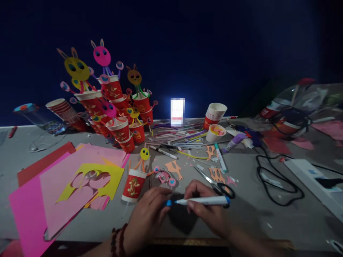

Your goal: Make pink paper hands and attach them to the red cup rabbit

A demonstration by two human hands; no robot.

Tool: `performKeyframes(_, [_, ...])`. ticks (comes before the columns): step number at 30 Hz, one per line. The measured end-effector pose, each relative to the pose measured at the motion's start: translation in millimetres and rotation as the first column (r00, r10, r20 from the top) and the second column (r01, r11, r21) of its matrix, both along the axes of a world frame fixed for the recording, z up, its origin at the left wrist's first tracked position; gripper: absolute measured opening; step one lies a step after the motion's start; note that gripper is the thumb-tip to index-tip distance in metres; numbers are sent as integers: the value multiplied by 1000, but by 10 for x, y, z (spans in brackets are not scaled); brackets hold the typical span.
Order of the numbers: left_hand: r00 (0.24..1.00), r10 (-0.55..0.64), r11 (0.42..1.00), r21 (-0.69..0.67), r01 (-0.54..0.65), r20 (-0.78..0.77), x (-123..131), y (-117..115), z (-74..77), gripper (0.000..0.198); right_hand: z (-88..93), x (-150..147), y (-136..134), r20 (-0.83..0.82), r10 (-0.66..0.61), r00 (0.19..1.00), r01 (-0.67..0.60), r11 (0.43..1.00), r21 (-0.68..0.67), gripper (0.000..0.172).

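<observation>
My right hand (202, 205) is closed around a white marker (211, 201) with a blue end, its tip pointing left. Between the fingers of my left hand (151, 208) is a small blue marker cap (167, 203), a short gap away from the tip. Just behind my left hand stands a red paper cup (134, 185) with a yellow bunny-eared figure (145, 154) on it. Round pink paper pieces (162, 175) lie behind my fingers. Black-handled scissors (214, 181) rest beyond my right hand.
Stacked red cups with paper figures (111, 89) rise at the back left. Coloured paper sheets (88, 157) cover the left side. Pipe cleaners (177, 135), a teal marker (220, 157) and orange scraps (174, 169) lie mid-table. A black cord (278, 200) and white power strip (313, 182) are at right.
</observation>
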State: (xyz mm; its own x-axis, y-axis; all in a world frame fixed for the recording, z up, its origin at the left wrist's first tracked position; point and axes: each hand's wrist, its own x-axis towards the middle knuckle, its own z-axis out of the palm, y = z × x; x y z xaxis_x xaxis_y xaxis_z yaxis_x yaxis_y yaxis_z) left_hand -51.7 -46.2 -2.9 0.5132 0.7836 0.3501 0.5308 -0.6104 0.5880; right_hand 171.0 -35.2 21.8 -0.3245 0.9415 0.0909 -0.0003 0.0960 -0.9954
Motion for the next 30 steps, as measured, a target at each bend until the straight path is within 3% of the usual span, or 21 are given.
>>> performKeyframes(4, [998,-39,998,-55,42,48,55,-45,85,13,59,9,-121,-9,2,1000,-2,1000,1,10])
performKeyframes(12, [994,-109,994,-3,109,-19,254,-148,200,16,-47,18,-255,-69,-30,997,29,1000,-6,25])
performKeyframes(16, [997,-23,996,86,29,-69,356,-226,251,23,-89,-18,-274,-137,-116,984,135,981,137,36])
performKeyframes(23, [999,-54,991,-124,55,5,444,-347,424,39,20,-34,-258,-208,37,977,8,977,214,42])
performKeyframes(27, [996,-65,992,-104,72,68,494,-363,518,42,17,-70,-365,-212,24,977,10,987,160,48])
performKeyframes(30, [992,-82,993,-81,90,93,550,-301,572,47,-14,-60,-406,-193,4,981,34,980,194,52])
